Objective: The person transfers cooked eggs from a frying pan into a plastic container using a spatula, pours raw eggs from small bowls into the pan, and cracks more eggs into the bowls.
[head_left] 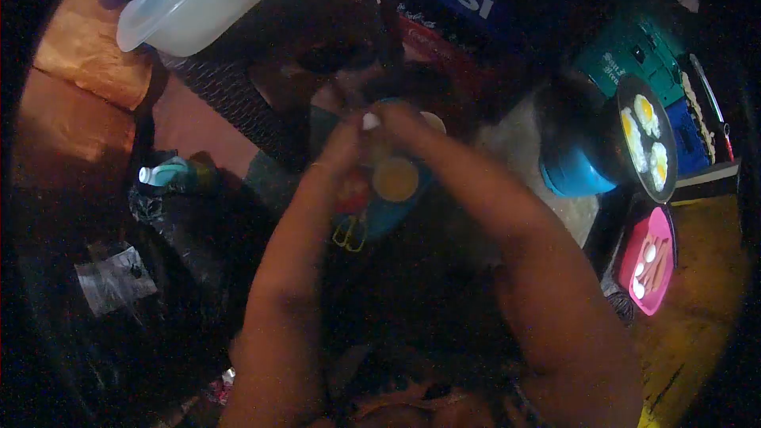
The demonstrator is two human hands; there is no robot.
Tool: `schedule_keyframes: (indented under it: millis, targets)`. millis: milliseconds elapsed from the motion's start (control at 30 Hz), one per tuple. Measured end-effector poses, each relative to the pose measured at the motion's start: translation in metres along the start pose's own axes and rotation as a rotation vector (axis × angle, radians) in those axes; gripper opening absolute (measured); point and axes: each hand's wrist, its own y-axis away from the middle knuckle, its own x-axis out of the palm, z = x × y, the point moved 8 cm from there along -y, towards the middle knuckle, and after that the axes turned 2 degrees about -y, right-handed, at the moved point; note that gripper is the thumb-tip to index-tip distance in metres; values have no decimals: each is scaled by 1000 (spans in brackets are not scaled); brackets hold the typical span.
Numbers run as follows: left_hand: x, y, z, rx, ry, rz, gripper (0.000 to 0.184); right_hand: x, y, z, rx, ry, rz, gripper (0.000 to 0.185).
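Both my hands are close together at the upper middle, with my left hand (346, 133) touching my right hand (399, 123). A small white thing (370, 120) shows between them; it is too blurred to name. My fingers are smeared and partly hidden. Just below the hands sits a round tan thing (395, 179), seen from above, over a blue surface (388, 220). Beside it on the left is a red thing (352, 192), and under that a pair of scissors-like yellow loops (349, 234).
A dark pan (668, 160) with several fried eggs is at the right, beside a blue container (577, 170). Below it, a pink tray (662, 281) holds white eggs and sausage-like pieces. A bottle (164, 173) lies left. A translucent tub (194, 12) stands upper left.
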Motion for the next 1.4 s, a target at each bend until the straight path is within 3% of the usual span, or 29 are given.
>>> schedule_keyframes:
  millis: [67,133,167,233,333,433,600,800,933,1000,1100,1233,1300,1333,1400]
  targets:
    - [15,-14,39,-104,249,0,44,5,2,5,14,145,-4,59]
    - [26,-24,71,-58,89,-44,48,23,-8,-8,19,273,-1,59]
    - [29,-23,73,45,-217,-79,50,20,-1,0,20,253,25,59]
    - [33,-20,70,148,-511,-112,52,6,23,29,23,216,77,59]
    - [36,-16,68,142,-483,-102,49,18,18,19,-69,239,18,58]
    - [35,-10,69,133,-496,-110,47,22,17,15,-6,267,-10,56]
    - [31,-1,55,94,-567,-63,44,13,24,30,-176,470,-100,44]
    - [11,24,14,135,-879,63,50,7,27,41,-385,731,-202,31]
    - [4,8,50,14,-681,-26,53,13,23,35,-412,752,-202,29]
    - [-7,4,57,-5,-428,-50,52,12,16,14,-278,531,-223,35]
    - [-36,26,10,102,-268,-341,49,-9,22,8,-164,154,-156,43]
    - [-58,44,-64,103,121,-335,44,-56,64,48,60,-457,182,49]
    - [-48,61,-107,127,314,-250,41,-68,84,59,-49,-813,186,50]
    - [-48,70,-132,208,226,-237,40,-76,98,60,-100,-991,180,50]
    - [-38,95,-175,363,63,-188,39,-111,149,82,-211,-950,127,53]
